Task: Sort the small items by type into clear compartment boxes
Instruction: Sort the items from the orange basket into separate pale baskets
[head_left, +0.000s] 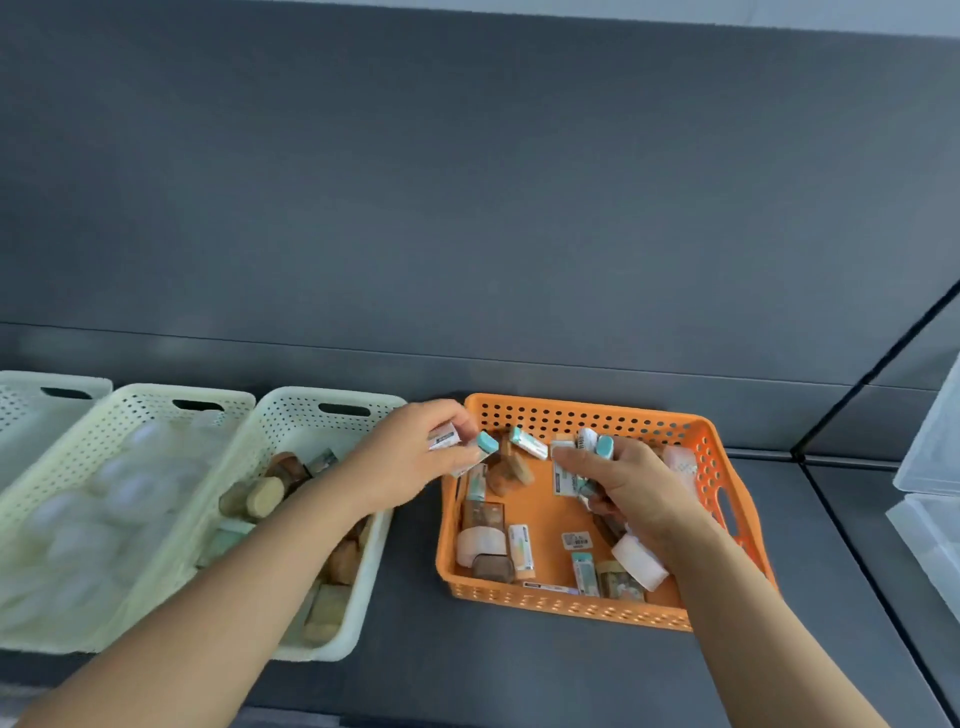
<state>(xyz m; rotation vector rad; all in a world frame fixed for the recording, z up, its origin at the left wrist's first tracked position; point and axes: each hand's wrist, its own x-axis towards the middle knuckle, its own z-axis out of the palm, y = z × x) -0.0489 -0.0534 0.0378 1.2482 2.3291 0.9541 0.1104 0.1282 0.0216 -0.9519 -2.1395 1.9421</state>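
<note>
My right hand (631, 488) is stuffed with little white and blue-green blocks (586, 441), and I think one more could push the others out of my grip. They would fall back into the orange basket (571, 608) and mix with the tape rolls (639, 564), or bounce onto the worktop (405, 675). My left hand (410, 457) is over the edge between the orange basket and the cream basket (337, 410), so a block that slips there could land with the wrong kind. The clear boxes (930, 452) are well off to my right, so the carry could spill some too.

My left hand pinches two blocks, one tucked under my fingers and one with its blue-green end poking out. My right hand is curled round several blocks, and their ends stick up past my fingers. Both arms reach forward. My hands are near each other over the far part of the orange basket, but not touching
</note>
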